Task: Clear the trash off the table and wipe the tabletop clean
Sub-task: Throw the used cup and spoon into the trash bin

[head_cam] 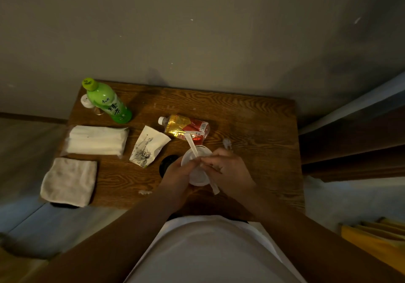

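On the small wooden table (252,120) my left hand (178,173) grips a white plastic cup (196,175) near the front edge. My right hand (228,169) pinches a long white wrapped straw (192,147) that crosses the cup's rim. Behind the cup lies a crushed yellow-and-red drink bottle (186,126) on its side. A printed white paper wrapper (148,147) lies left of it. A green tea bottle (107,103) stands at the back left. A folded beige cloth (69,182) rests on the front left corner.
A pack of white tissues (96,140) lies behind the cloth. A small white cap (86,101) sits behind the green bottle. A black round lid (167,162) lies left of the cup. Small crumpled scraps (226,143) (144,192) dot the tabletop. Wall behind, dark furniture at right.
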